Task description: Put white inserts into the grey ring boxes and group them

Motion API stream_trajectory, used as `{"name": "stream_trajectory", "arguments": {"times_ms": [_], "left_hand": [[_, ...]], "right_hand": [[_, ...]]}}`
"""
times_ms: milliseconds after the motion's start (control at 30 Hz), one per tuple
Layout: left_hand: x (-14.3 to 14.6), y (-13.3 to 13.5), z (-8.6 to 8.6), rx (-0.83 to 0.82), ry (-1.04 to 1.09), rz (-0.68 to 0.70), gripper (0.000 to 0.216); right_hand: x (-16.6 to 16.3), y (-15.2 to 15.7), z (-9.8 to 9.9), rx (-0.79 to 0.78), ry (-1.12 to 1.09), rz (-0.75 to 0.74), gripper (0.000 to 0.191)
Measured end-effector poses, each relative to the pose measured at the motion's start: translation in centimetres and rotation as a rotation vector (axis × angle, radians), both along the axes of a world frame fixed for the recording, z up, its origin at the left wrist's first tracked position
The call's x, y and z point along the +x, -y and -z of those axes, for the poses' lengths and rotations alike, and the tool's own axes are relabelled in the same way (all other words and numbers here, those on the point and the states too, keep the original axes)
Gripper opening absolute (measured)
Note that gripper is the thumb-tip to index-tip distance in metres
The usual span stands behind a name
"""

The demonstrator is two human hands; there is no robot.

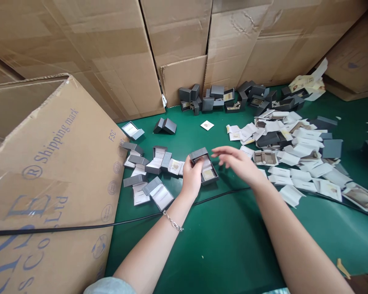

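Note:
My left hand point(192, 175) is closed around an open dark grey jewellery box point(213, 174), its thumb inside near the lid. A pale lining and a small yellowish square show in the box. Just right of it, my right hand point(235, 161) hovers with fingers apart and nothing in them. Left of my hands, several open grey boxes with white linings, such as one box point(159, 194), lie on the green table point(184, 245). Behind the held box lies a small white card point(207, 125).
White paper inserts point(303, 141) are heaped at the right. More dark boxes point(216, 98) line the back, before tall cartons point(184, 77). A big shipping carton point(58, 163) stands at the left. A black cable point(135, 220) crosses the table.

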State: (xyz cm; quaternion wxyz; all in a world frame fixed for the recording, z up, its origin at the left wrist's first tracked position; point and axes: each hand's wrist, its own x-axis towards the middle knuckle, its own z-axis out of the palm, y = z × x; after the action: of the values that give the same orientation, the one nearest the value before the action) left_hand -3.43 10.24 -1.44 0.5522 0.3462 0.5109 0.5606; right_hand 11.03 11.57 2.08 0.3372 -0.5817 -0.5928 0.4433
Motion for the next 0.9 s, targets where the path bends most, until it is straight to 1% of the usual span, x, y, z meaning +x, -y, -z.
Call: {"name": "stream_trajectory", "arguments": {"times_ms": [33, 67, 133, 200, 300, 367, 467, 567, 667, 733, 800, 900], "left_hand": [[0.0, -0.1, 0.1, -0.031, 0.035, 0.005, 0.02], [-0.1, -0.2, 0.1, -0.055, 0.069, 0.016, 0.022], [-0.2, -0.2, 0.2, -0.088, 0.122, 0.04, 0.023], [-0.2, -0.3, 0.3, -0.095, 0.133, 0.041, 0.024], [-0.3, -0.3, 0.3, -0.087, 0.111, 0.045, 0.025], [-0.3, -0.3, 0.2, -0.08, 0.096, 0.057, 0.026], [-0.4, -0.2, -0.1, -0.095, 0.132, 0.111, 0.028], [-0.3, -0.1, -0.5, -0.171, 0.277, 0.252, 0.028], [-0.2, 0.0, -0.7, -0.264, 0.393, 0.381, 0.023], [-0.1, 0.1, -0.8, -0.304, 0.412, 0.396, 0.02], [0.0, 0.1, -0.9, -0.315, 0.412, 0.378, 0.019], [0.2, 0.3, -0.9, -0.267, 0.359, 0.337, 0.02]], "right_hand": [[0.7, -0.2, 0.0, 0.052, 0.086, 0.11, 0.034], [1.4, -0.3, 0.0, 0.121, 0.226, 0.225, 0.034], [2.6, -0.5, 0.4, 0.249, 0.573, 0.385, 0.034], [3.4, -0.4, 0.9, 0.304, 0.842, 0.457, 0.034], [4.0, -0.1, 1.8, 0.279, 1.031, 0.479, 0.028], [4.1, 0.1, 2.3, 0.259, 1.094, 0.463, 0.024], [4.1, 0.2, 2.9, 0.276, 1.115, 0.442, 0.022], [4.1, 0.2, 3.1, 0.297, 1.106, 0.434, 0.022], [3.9, 0.2, 2.8, 0.255, 1.105, 0.414, 0.024], [3.9, 0.2, 2.5, 0.222, 1.106, 0.402, 0.026], [3.9, 0.2, 2.3, 0.208, 1.102, 0.392, 0.026], [3.9, 0.0, 2.3, 0.22, 1.097, 0.385, 0.024]]}}
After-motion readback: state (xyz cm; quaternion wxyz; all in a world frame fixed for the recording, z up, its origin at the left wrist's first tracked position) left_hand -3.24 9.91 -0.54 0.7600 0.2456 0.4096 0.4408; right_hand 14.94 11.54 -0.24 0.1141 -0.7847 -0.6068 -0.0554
